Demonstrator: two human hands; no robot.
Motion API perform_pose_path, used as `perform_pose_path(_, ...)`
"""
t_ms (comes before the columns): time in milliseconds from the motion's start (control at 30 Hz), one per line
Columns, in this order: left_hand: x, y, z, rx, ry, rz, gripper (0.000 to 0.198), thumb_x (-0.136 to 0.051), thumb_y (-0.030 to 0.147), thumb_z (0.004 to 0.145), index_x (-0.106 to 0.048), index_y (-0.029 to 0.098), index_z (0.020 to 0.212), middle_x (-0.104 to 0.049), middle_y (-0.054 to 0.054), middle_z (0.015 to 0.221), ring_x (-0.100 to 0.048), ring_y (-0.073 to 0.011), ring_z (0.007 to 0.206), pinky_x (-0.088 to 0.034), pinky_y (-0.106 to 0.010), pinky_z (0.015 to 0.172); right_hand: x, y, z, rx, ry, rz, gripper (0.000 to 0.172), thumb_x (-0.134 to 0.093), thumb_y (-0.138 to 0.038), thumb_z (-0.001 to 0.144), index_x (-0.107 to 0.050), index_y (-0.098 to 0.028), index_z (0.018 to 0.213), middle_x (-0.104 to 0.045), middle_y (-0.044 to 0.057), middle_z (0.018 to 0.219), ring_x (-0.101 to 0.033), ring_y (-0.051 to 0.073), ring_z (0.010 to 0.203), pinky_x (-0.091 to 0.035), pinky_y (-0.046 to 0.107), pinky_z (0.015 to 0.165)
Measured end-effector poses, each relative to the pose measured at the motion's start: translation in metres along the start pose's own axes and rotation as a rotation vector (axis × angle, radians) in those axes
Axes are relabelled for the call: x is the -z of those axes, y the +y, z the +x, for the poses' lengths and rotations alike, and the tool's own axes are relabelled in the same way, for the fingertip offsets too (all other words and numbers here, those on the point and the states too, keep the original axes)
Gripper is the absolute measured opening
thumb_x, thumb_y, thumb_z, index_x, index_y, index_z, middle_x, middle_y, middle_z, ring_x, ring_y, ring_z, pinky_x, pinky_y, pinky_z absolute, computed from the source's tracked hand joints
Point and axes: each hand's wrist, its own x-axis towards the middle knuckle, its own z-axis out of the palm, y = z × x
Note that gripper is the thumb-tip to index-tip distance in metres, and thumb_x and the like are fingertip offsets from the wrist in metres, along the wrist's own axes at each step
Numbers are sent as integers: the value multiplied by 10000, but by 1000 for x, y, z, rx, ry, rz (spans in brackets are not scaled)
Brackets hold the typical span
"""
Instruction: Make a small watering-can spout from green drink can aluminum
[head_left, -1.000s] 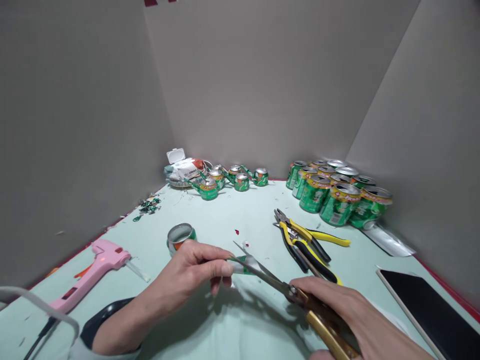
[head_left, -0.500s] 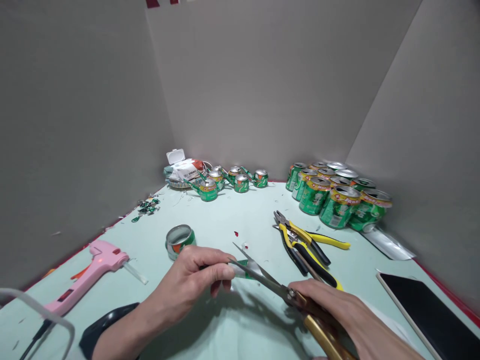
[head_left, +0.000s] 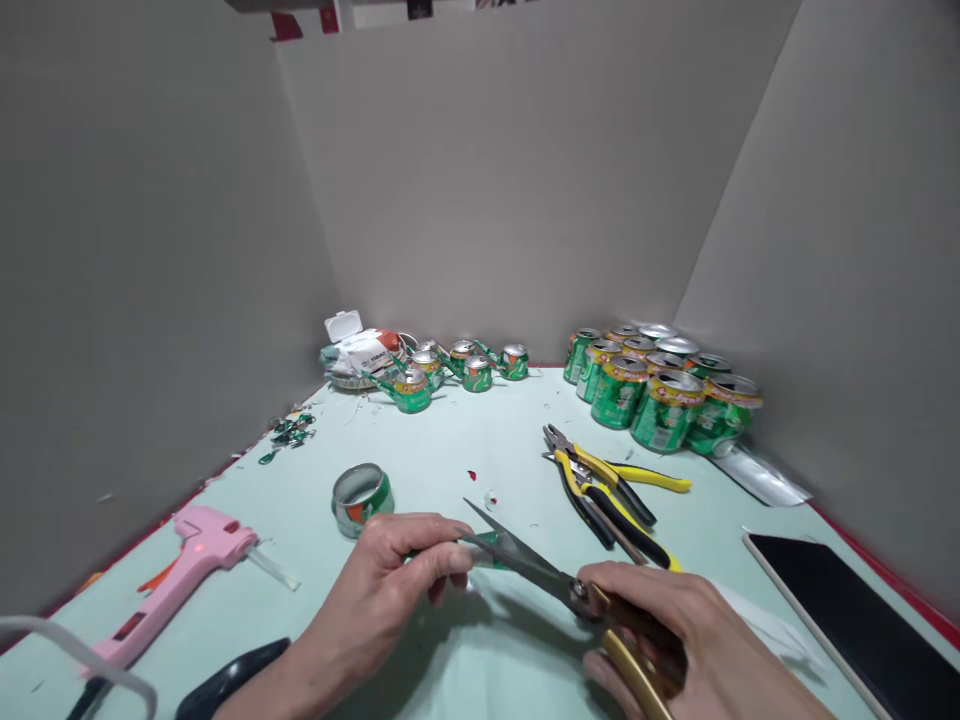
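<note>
Between thumb and fingers, my left hand (head_left: 409, 570) pinches a small strip of green and silver can metal (head_left: 489, 553), mostly hidden by the fingers and blades. My right hand (head_left: 675, 620) is wrapped round the gold handles of a pair of scissors (head_left: 536, 568). Their blades are slightly apart and cross the strip close to my left fingertips. Just beyond my left hand stands a cut green can ring (head_left: 362, 500), upright and open at the top.
Two yellow-and-black pliers (head_left: 607, 490) lie right of centre, before several green cans (head_left: 619, 390). Small can pieces with spouts (head_left: 412, 390) and a wipes pack (head_left: 364, 355) stand at the back. A pink glue gun (head_left: 187, 570) lies left, a phone (head_left: 847, 610) right.
The view has tilted up a little. The scissor blades have come closer together over the strip, and my right hand's fingers have closed further round the handles.
</note>
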Motion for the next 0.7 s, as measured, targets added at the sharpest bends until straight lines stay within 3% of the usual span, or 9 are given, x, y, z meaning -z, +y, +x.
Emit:
perform_pose_path(167,0,-3,-1,26,2,-56,302,-599,296,847,-680,155,593,-606,-13,563,-517,-134,538,-393,-249,546,-1,-2,1,-6,-46,-3,176,-509,-257,820,-555,-226,653,-504,-41,576,-454,130,540,-345,212,493)
perform_pose_path(367,-2,-3,1,112,-26,-171,293,-640,309,811,-684,145,573,-592,-6,527,-482,-118,507,-374,-246,530,0,1,-1,-14,-167,5,285,-436,-250,886,-368,-217,611,-290,-67,576,-230,117,549,-237,250,516)
perform_pose_path(467,-3,-6,3,148,-33,-218,281,-661,317,788,-692,138,573,-614,-18,536,-475,-117,496,-372,-249,521,0,3,-2,-30,-185,16,282,-439,-271,905,-382,-218,633,-317,-64,583,-259,122,557,-238,256,535)
perform_pose_path(600,-3,-10,5,152,-32,-221,275,-666,309,783,-694,136,571,-618,-22,539,-471,-113,488,-360,-253,521,3,4,-1,-82,-215,49,232,-602,-299,814,-437,-223,670,-471,-55,623,-397,133,600,-280,256,584)
perform_pose_path(700,-3,-10,6,137,-32,-200,284,-657,309,791,-693,138,566,-610,-21,539,-475,-115,495,-356,-259,535,5,5,-1,-97,-239,81,278,-670,-331,771,-430,-228,678,-482,-62,633,-420,136,608,-299,256,602)
